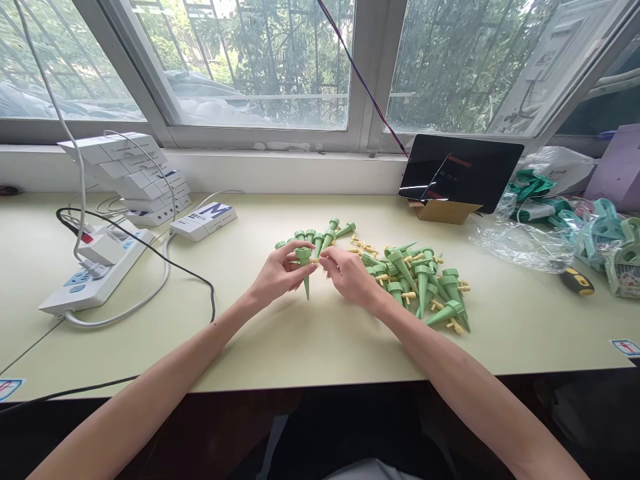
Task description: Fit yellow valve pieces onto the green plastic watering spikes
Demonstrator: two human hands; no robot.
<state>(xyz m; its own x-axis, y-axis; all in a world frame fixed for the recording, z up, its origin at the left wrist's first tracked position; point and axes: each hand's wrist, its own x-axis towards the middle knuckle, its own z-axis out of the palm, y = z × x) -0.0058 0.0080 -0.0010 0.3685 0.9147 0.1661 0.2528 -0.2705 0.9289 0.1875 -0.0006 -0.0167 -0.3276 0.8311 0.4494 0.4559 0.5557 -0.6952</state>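
Note:
My left hand (277,272) pinches a green cone-shaped spike (304,267) by its wide top, tip pointing down at the pale table (310,340). My right hand (350,275) is closed, fingertips pressing a small yellow valve piece (314,261) against the side of that spike's top. Just behind my hands lies a small group of green spikes (325,237). To the right sits a larger heap of green spikes (425,283) mixed with loose yellow valve pieces (363,248).
At left are a white power strip (93,273) with plugs and cables, a stack of white boxes (133,177) and a single box (204,220). A dark tablet (460,173) leans on a cardboard stand. At right: plastic bags (530,243), teal items (600,233), a yellow-black tool (576,281).

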